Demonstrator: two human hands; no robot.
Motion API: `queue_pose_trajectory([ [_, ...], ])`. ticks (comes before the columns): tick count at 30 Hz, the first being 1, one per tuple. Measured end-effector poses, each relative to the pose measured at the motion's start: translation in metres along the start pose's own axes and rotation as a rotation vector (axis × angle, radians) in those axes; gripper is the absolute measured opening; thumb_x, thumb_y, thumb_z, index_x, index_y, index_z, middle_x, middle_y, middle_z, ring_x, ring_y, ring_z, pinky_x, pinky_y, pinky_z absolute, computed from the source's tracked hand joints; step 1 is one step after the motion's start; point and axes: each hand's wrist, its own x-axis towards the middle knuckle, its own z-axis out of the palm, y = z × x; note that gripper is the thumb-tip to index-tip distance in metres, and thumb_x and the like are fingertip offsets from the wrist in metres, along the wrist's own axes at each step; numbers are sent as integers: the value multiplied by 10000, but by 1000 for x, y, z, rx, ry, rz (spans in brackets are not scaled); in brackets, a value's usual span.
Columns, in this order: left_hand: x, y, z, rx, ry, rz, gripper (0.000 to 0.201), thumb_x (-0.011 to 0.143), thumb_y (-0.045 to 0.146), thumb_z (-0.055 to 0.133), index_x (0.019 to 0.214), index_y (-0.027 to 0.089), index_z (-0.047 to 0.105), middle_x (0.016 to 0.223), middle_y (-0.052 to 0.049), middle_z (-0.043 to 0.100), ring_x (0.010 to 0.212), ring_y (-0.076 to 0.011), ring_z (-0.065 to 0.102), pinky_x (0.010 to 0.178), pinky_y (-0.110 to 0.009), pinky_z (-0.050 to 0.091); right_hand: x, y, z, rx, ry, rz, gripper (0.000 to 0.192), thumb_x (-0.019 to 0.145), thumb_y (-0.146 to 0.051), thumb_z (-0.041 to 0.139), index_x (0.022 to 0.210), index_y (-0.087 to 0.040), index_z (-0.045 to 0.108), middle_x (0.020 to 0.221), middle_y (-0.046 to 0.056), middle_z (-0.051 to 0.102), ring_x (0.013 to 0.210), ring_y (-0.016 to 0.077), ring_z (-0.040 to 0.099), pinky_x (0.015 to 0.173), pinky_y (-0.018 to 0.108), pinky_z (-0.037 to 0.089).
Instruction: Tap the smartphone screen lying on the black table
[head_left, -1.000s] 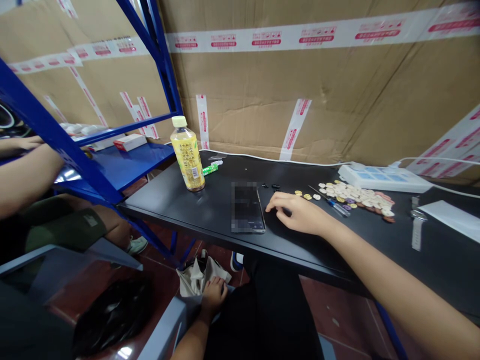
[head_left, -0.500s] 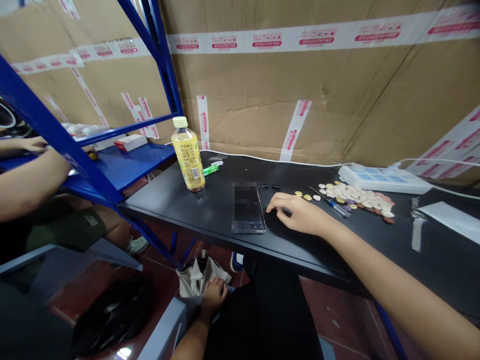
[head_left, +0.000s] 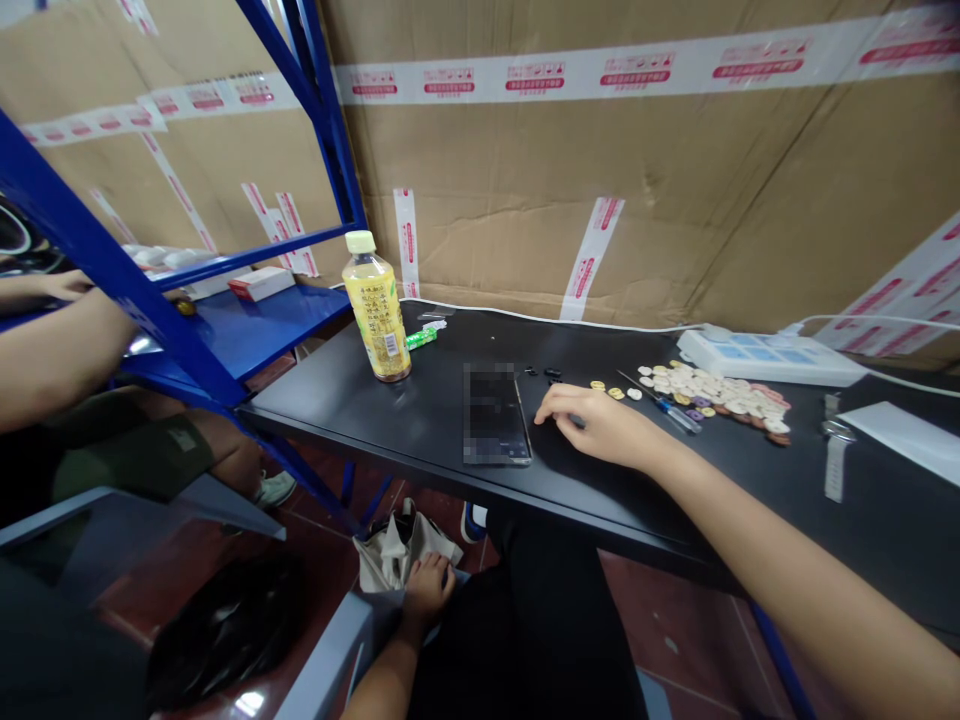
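My right hand (head_left: 589, 424) rests on the black table just right of a smartphone (head_left: 496, 416), its fingers loosely bent and apart, with nothing in them. The phone lies flat with its dark screen up, partly pixelated. Low in the view, my left hand (head_left: 430, 588) lies beside my thigh at the grey chair armrest (head_left: 360, 622), fingers extended and holding nothing. Small black pieces (head_left: 552, 373) lie just beyond my right hand. To its right are a few yellow and white button-like pieces (head_left: 616, 393) and a screwdriver (head_left: 679, 415) with a clear and blue handle.
A bottle of yellow drink (head_left: 380, 320) stands at left, near a green wrapper (head_left: 421, 340). Button-like pieces (head_left: 720, 395) are heaped at right, before a white power strip (head_left: 769, 358). Farther right are a watch (head_left: 834, 450) and white paper (head_left: 904, 440). Another person's arm (head_left: 67, 360) shows beyond the blue frame.
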Motion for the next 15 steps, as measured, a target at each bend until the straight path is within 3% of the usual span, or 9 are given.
queue_pose_trajectory([
  [15,1,0,2,2,8,-9,320,938,269,329,971,236,646,1074,-54,660,1085,-225,569,950,-362,383,-1,-1,0,4,-4,10,373,794,42,408,923,-197,665,951,22,630,794,127,607,767,259,458],
])
